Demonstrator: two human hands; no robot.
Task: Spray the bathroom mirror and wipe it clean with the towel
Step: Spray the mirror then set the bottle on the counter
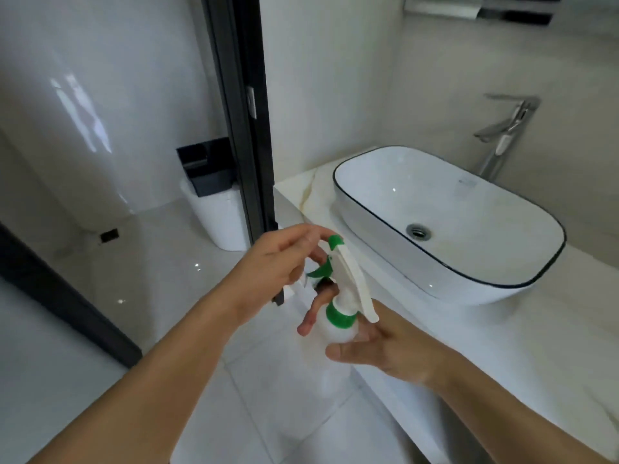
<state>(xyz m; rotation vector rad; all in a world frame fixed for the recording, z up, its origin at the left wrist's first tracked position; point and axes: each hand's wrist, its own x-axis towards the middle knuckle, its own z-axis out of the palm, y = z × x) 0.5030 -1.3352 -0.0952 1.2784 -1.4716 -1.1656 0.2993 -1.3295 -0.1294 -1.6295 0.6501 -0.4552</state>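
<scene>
A white spray bottle (338,333) with a green collar, green trigger and green nozzle tip is held in front of the counter's left end. My right hand (385,346) grips the bottle's body from the right, thumb in front. My left hand (278,262) pinches the green nozzle tip at the top of the white spray head. The bottom edge of the mirror (475,8) shows at the top right, above the sink. No towel is in view.
A white basin with a dark rim (449,262) sits on the pale marble counter (536,346), with a chrome tap (502,135) behind it. A black door frame (241,112) stands left of the counter. Beyond it are a white bin (217,216) and glossy floor tiles.
</scene>
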